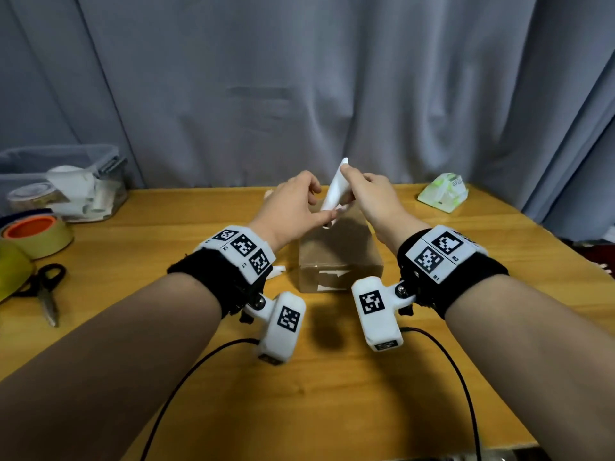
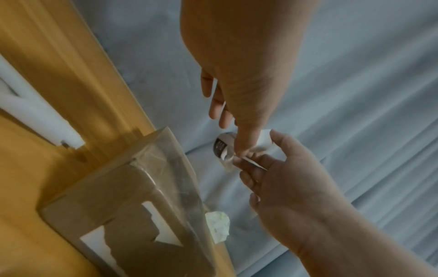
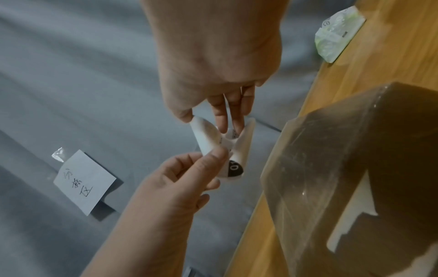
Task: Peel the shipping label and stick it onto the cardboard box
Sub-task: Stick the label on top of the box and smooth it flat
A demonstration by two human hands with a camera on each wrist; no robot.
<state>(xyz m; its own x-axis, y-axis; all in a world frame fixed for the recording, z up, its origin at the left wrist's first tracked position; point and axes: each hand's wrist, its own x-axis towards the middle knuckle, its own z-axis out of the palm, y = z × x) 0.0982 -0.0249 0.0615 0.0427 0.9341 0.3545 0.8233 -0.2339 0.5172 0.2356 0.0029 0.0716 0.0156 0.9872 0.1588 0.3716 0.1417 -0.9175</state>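
Observation:
Both hands hold a white shipping label in the air above the brown cardboard box. My left hand pinches its lower end between thumb and forefinger. My right hand pinches its upper part. In the right wrist view the label splits into two curled white layers that spread apart, with a black printed patch at its lower end. The box stands on the wooden table, clear tape along its top and torn white label scraps on its near face. It also shows in the left wrist view.
Tape rolls, scissors and a clear bin sit at the left. A tissue pack lies at the back right. A white paper strip lies left of the box. Grey curtain hangs behind, with a handwritten note on it.

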